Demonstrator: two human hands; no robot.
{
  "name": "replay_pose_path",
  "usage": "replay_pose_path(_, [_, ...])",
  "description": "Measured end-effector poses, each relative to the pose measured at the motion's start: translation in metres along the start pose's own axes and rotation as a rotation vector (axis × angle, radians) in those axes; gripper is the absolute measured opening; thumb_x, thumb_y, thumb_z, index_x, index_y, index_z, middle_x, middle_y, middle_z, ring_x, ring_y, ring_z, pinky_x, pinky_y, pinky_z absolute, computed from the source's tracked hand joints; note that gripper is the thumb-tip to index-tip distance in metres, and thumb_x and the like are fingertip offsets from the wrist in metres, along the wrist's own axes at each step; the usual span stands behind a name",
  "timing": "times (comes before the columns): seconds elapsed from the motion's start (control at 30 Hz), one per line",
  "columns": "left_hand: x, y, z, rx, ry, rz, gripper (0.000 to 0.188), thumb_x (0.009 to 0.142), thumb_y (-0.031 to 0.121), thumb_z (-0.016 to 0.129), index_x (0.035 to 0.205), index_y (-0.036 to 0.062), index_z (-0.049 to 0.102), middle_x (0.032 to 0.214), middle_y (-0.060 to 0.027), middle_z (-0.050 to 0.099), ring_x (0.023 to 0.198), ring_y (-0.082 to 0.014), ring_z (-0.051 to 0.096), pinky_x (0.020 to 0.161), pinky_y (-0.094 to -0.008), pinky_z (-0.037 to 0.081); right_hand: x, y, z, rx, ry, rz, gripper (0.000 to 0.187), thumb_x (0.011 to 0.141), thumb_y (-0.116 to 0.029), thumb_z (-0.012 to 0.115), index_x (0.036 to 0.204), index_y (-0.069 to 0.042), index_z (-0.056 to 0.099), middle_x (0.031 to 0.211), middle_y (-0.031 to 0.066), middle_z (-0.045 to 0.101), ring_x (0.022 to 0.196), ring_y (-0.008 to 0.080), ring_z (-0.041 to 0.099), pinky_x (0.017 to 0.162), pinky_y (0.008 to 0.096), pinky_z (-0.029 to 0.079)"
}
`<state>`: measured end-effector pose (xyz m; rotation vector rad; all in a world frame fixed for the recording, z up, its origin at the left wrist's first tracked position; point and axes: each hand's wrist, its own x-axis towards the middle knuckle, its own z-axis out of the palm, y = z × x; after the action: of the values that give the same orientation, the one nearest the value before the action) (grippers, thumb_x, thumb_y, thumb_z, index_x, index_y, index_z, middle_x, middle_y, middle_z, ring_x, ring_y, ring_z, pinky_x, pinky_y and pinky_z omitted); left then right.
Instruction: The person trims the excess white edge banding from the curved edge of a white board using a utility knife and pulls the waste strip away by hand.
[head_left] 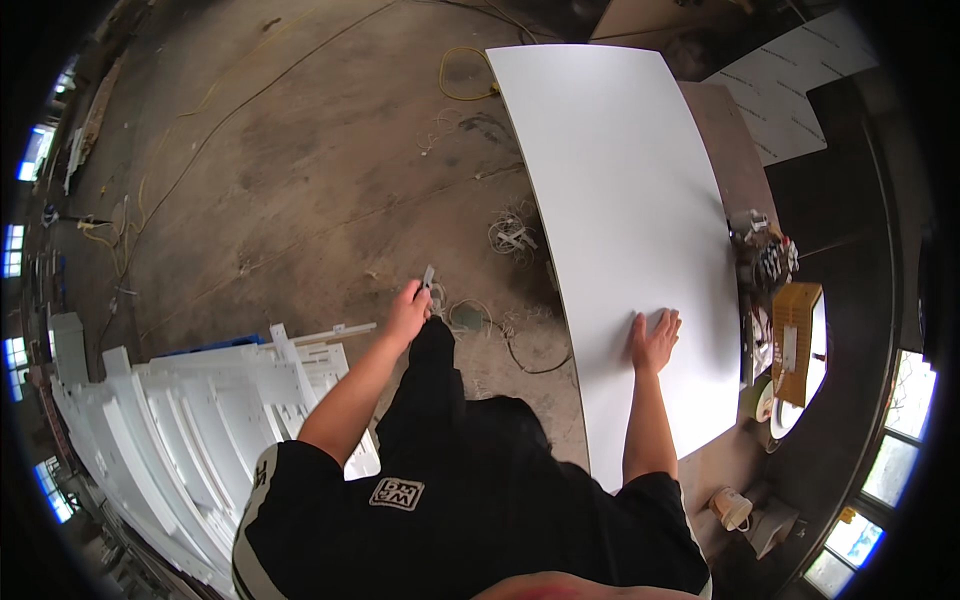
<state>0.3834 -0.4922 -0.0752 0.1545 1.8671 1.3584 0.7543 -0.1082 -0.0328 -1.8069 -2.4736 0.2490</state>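
Observation:
My left hand (407, 312) is closed around a small hand tool (429, 274) with a flat grey end sticking up past the fingers; its exact kind is too small to make out. It hangs over the floor, to the left of a large white panel (620, 180) and apart from it. On the near part of that panel my right hand (656, 342) rests palm down, fingers stretched out, holding nothing. The panel lies flat across a brown-topped table (722, 130), whose edge shows along the right.
White boards and strips (180, 420) are stacked at the lower left. Right of the panel are a cardboard box (797, 345), clutter (765, 250) and a bucket (731, 509) on the floor. A tangle of cord (512, 235) and a yellow cable (448, 80) lie left of the panel.

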Motion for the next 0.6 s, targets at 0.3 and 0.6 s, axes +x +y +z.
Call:
replay_pose_path(0.3, [0.314, 0.151, 0.028, 0.217, 0.074, 0.497, 0.028, 0.107, 0.031, 0.054, 0.105, 0.0042, 0.061, 0.082, -0.0159, 0.064, 0.074, -0.0366, 0.062, 0.067, -0.0455, 0.048, 0.228, -0.175, 0.048, -0.055, 0.157, 0.092, 0.093, 0.097, -0.070, 0.050, 0.157, 0.000, 0.032, 0.167, 0.0220, 0.028, 0.158, 0.0346, 0.020, 0.128, 0.0522, 0.017])
replay_pose_path(0.6, [0.453, 0.243, 0.062, 0.310, 0.231, 0.776, 0.032, 0.106, 0.039, 0.057, 0.095, 0.0103, 0.066, 0.081, -0.0098, 0.069, 0.076, -0.0346, 0.067, 0.064, -0.0435, 0.051, 0.253, -0.185, 0.051, -0.082, 0.143, 0.085, 0.092, 0.099, -0.072, 0.044, 0.158, -0.003, 0.031, 0.167, 0.0201, 0.028, 0.158, 0.0336, 0.020, 0.128, 0.0502, 0.018])
